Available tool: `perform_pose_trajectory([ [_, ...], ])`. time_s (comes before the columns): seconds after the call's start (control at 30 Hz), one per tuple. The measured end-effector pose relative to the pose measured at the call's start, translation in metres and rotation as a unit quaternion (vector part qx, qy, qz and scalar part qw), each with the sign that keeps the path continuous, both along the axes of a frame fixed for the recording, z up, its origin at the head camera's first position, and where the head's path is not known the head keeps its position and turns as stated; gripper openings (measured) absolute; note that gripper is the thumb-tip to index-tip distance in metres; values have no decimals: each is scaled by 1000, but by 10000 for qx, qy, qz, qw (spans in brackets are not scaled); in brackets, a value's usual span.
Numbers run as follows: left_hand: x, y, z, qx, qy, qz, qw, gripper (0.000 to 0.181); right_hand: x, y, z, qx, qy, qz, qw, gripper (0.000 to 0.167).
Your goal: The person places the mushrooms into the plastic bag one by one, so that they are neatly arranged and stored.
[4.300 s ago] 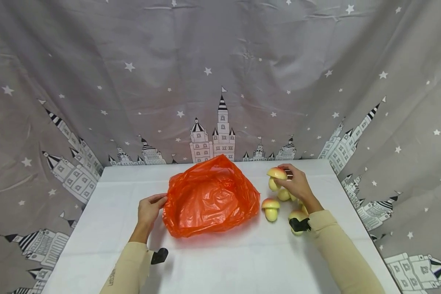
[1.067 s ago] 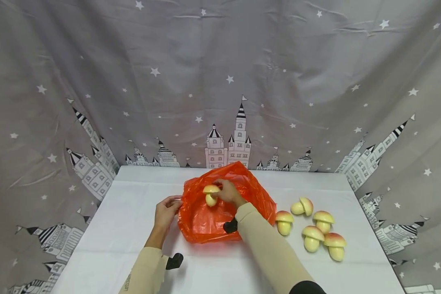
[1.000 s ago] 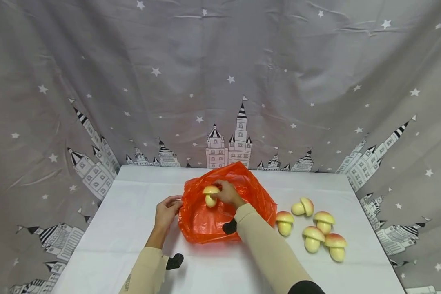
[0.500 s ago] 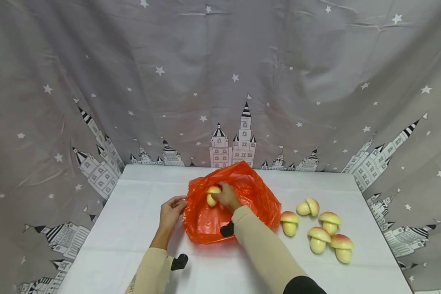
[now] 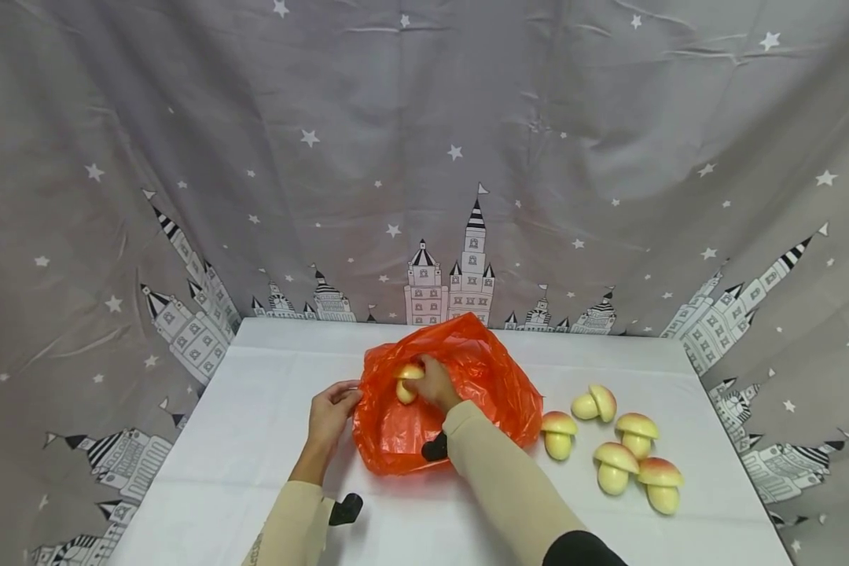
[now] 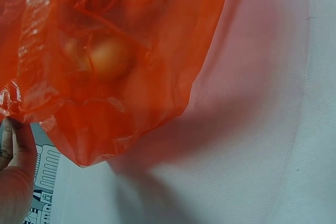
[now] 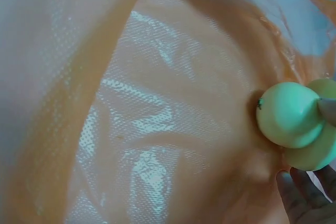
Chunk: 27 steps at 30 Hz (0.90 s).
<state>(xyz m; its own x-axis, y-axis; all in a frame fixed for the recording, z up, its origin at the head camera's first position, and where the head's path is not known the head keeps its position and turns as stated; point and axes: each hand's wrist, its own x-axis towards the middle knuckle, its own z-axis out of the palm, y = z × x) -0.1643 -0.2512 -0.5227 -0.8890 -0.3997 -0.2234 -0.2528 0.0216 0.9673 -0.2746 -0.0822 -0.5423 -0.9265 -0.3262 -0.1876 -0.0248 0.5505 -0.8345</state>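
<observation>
A red plastic bag (image 5: 481, 377) lies with its mouth spread on the white table. Inside it, toward its left side, my right hand (image 5: 435, 385) holds a yellow toy mushroom (image 5: 409, 381) with an orange-tinted cap. The right wrist view shows the pale mushroom (image 7: 291, 115) between the thumb and fingers of that hand (image 7: 310, 195). My left hand (image 5: 331, 413) pinches the bag's left edge. Through the film of the bag (image 6: 152, 93) in the left wrist view, a blurred round yellowish shape shows; part of my left hand (image 6: 16, 177) is at the bag's edge.
Several yellow mushrooms with reddish caps stand or lie to the right of the bag, among them one close beside it (image 5: 558, 435) and one lying tilted (image 5: 595, 402). A grey curtain (image 5: 325, 157) printed with castles and stars hangs behind the white table (image 5: 255, 440).
Earlier my right hand was at the mushrooms on the right, holding one; it has since moved left into the bag with a mushroom. Lately it has sunk slightly lower. The left hand keeps the bag's edge.
</observation>
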Motion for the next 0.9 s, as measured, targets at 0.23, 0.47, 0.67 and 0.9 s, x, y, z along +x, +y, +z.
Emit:
perform_pose_trajectory([
  [0.23, -1, 2, 3, -117, -54, -80, 9999, 26, 1, 7, 11, -3, -289, -16, 9996, 64],
  [0.47, -2, 0, 6, -166, 46, -71, 9998, 27, 4, 19, 22, -161, 21, 45, 9999, 66],
  [0.67, -2, 0, 4, -118, 15, -8, 9999, 27, 7, 31, 32, -671, 152, 214, 9974, 59],
  [0.9, -2, 1, 5, -123, 17, 24, 9999, 27, 9, 51, 45, -1007, 331, 415, 9935, 55],
])
